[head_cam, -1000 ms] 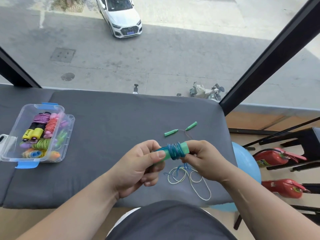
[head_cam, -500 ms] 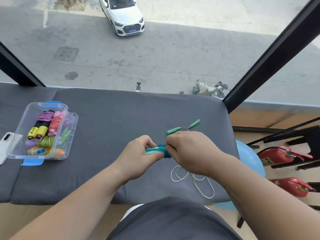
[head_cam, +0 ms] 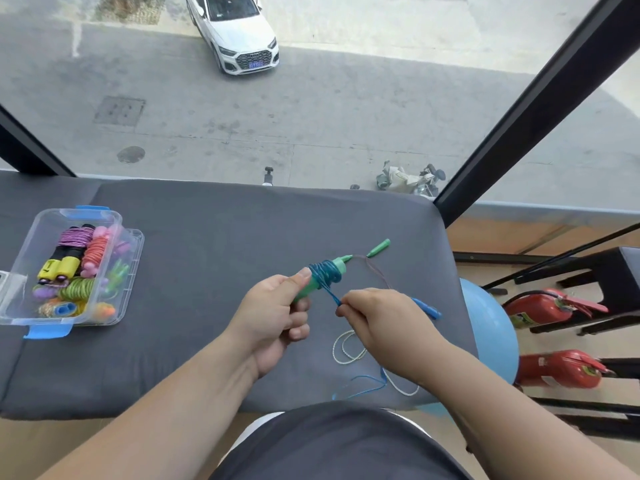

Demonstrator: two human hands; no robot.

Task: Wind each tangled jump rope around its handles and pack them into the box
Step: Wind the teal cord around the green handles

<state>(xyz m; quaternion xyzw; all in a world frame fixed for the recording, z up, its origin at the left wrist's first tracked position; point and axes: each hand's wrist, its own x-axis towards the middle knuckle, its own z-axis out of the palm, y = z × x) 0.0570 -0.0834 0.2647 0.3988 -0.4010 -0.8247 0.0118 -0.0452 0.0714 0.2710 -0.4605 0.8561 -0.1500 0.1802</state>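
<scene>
Two bare hands work above the near part of the grey worktop [head_cam: 207, 244]. The left hand [head_cam: 273, 313] grips the green handle [head_cam: 306, 291] at its lower end. Its fingers are curled around the handle and the thumb is pressed along the top side. The handle points up and to the right; I cannot tell if it is one handle or two held together. The blue rope [head_cam: 325, 271] is wound in many turns around the upper part of this handle. One strand goes from the turns down to the right hand [head_cam: 384, 320], which pinches it between thumb and fingertips, just beside the handle. A short blue piece [head_cam: 427, 308] sticks out behind the right hand, but what it is I cannot tell. More of the blue rope lies loose near the front edge of the worktop and crosses a white rope [head_cam: 346, 348].

Behind the hands lie small green handles [head_cam: 379, 247] joined by a thin dark cord.

The box [head_cam: 52, 213] of clear plastic with blue latches stands open at the left side of the worktop, well apart from the hands. Inside are several wound ropes [head_cam: 93, 251] in purple, orange and green.

At the right, beside the worktop, are a blue ball [head_cam: 491, 334] and two red fire extinguishers [head_cam: 540, 308].
</scene>
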